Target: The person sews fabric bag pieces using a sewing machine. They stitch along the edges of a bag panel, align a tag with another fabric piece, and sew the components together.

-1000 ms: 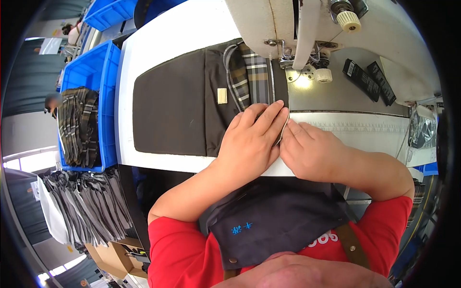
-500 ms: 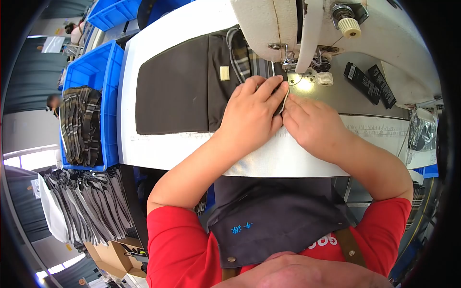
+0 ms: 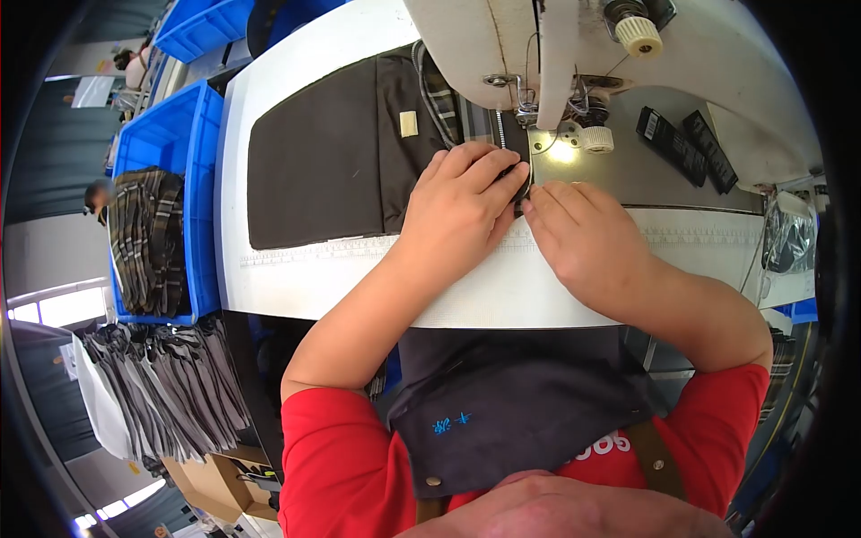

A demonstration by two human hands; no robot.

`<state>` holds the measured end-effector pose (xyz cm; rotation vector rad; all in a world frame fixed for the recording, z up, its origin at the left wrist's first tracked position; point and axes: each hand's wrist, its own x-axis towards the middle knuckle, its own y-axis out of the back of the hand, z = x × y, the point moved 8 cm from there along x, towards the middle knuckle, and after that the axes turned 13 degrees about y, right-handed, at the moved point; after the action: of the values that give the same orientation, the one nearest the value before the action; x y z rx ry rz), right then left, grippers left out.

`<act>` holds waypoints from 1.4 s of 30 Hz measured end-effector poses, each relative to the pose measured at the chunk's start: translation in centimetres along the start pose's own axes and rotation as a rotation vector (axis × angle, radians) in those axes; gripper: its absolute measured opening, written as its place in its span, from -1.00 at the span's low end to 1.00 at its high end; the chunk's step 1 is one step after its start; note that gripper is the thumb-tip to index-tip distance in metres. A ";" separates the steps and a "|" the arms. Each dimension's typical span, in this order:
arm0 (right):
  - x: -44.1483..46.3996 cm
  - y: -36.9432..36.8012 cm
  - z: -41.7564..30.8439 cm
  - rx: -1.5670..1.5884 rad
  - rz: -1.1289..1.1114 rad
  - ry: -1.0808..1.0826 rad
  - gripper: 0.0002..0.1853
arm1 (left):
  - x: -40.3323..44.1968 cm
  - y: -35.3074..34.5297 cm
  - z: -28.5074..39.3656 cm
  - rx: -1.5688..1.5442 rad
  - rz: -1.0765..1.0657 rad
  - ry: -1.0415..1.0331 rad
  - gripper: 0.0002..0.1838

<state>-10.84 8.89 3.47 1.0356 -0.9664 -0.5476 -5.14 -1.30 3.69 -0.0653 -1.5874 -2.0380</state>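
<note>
A dark fabric panel lies on the white sewing table, with a small cream label, a plaid part and a zipper near its right side. My left hand rests on the panel's lower right part, its fingers bent over the cloth near the zipper's end. Close beside it, my right hand pinches the panel's right edge between thumb and fingers. The sewing machine's needle area is just above the hands; the needle itself is hard to make out.
On the left a blue bin holds folded plaid pieces. Grey pieces hang below it. Two black packets lie right of the machine head. A clear plastic bag is at the far right.
The panel has moved up the table toward the machine with both hands on it. Over the last half second the panel's right edge by my fingers has shifted slightly.
</note>
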 end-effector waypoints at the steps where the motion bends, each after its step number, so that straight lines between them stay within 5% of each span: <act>1: 0.0 0.1 -0.2 -0.009 0.022 0.015 -0.67 | 0.0 0.1 0.2 0.011 0.006 -0.017 -0.53; 27: 0.2 -0.9 2.9 0.022 0.066 -0.167 -0.68 | 1.8 -1.0 -1.2 0.044 0.074 0.009 -0.54; 33: -0.1 -1.3 2.7 0.047 -0.006 -0.182 -0.59 | 1.4 -0.6 -2.5 -0.137 0.015 0.144 -0.67; 42: -0.2 -1.7 2.4 0.089 -0.054 -0.146 -0.59 | 1.0 0.3 -1.7 -0.101 0.086 -0.023 -0.81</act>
<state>-12.91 7.18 2.25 1.1159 -1.1020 -0.6361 -5.36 -3.25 3.82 -0.1912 -1.4690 -2.0562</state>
